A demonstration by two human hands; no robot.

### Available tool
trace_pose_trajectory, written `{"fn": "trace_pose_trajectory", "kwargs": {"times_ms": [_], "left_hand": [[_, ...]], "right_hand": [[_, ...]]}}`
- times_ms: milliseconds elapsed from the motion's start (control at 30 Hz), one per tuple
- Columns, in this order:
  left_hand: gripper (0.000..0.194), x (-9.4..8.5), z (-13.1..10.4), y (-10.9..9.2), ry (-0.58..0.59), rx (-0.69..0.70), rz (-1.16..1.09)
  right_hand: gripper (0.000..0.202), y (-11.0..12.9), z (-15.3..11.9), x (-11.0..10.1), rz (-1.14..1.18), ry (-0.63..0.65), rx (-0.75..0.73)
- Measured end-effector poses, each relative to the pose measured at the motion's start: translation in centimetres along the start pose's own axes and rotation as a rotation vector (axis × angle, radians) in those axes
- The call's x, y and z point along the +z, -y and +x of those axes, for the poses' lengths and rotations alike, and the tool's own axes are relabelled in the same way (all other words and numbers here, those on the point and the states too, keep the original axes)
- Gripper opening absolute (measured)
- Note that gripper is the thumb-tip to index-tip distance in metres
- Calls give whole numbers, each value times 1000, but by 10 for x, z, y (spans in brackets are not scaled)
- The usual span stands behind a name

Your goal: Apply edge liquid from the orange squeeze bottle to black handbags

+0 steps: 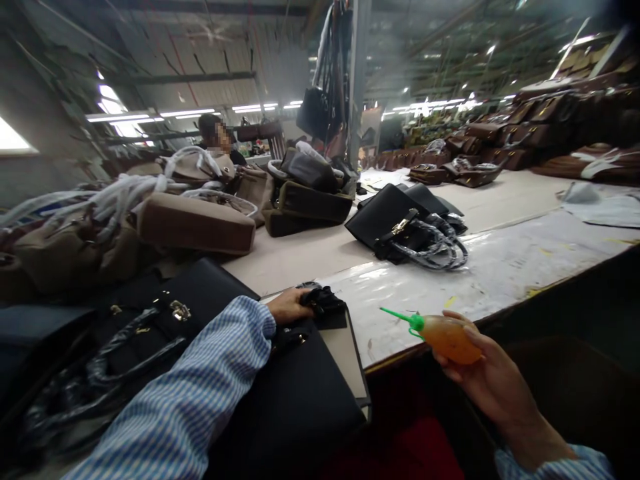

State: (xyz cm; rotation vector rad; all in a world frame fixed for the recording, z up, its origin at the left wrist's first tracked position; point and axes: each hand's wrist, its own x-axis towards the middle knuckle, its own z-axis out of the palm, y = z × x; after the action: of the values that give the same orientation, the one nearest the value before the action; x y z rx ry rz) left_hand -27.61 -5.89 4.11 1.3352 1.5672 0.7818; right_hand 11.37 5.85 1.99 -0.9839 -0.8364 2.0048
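Observation:
My right hand (493, 387) is closed around a squeeze bottle (453, 339) of orange liquid. Its green nozzle points up and to the left, over the front edge of the table. My left hand (290, 305) grips a black bunched part at the top of a black handbag (305, 393), which lies at the table's near side. A beige inner face shows along the bag's right side. The left fingertips are partly hidden behind the black bunch. More black handbags (200, 293) with gold clasps and plastic-wrapped handles lie to the left, next to my checked sleeve.
Black handbags (395, 220) with wrapped handles sit mid-table. Brown bags (197, 223) are heaped at the left, olive ones (310, 207) behind. Dark brown bags (545, 120) are piled at the back right. A person (215, 137) is beyond the left heap. The white table (510, 260) ends at my right.

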Motion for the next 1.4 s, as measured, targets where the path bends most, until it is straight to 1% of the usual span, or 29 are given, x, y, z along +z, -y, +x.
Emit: {"fn": "trace_pose_trajectory", "kwargs": {"times_ms": [67, 167, 233, 300, 467, 667, 733, 800, 867, 933, 967, 1167, 1300, 1400], "left_hand": [[46, 0, 0, 1, 3, 3, -7], [44, -1, 2, 3, -7, 1, -3], [43, -2, 3, 4, -6, -11, -4], [42, -2, 4, 5, 0, -25, -8], [44, -3, 7, 5, -5, -43, 9], [39, -3, 7, 5, -21, -49, 34], [39, -2, 7, 5, -22, -47, 28], [39, -1, 7, 5, -22, -46, 20], [38, -1, 8, 5, -21, -47, 19], [37, -1, 8, 5, -21, -51, 25], [36, -1, 8, 5, -21, -53, 29], [38, -2, 10, 7, 0, -52, 10], [40, 0, 11, 11, 18, -35, -43], [39, 1, 13, 13, 27, -24, -70]], "right_hand": [[59, -3, 1, 2, 64, -8, 43], [73, -7, -1, 6, 141, 11, 73], [82, -7, -3, 8, 104, 2, 68], [84, -7, -5, 12, -4, -9, 51], [65, -2, 2, 19, -233, 45, -61], [56, 9, 12, 26, -409, 92, -257], [54, 14, 14, 29, -490, 115, -298], [62, 19, 16, 34, -564, 122, -300], [79, 22, 18, 39, -613, 120, -289], [89, 25, 20, 47, -663, 132, -287], [89, 26, 21, 51, -694, 144, -293], [69, 24, 36, 68, -829, 200, -373], [62, 23, 48, 74, -900, 221, -404], [60, 24, 52, 79, -947, 251, -460]]}}
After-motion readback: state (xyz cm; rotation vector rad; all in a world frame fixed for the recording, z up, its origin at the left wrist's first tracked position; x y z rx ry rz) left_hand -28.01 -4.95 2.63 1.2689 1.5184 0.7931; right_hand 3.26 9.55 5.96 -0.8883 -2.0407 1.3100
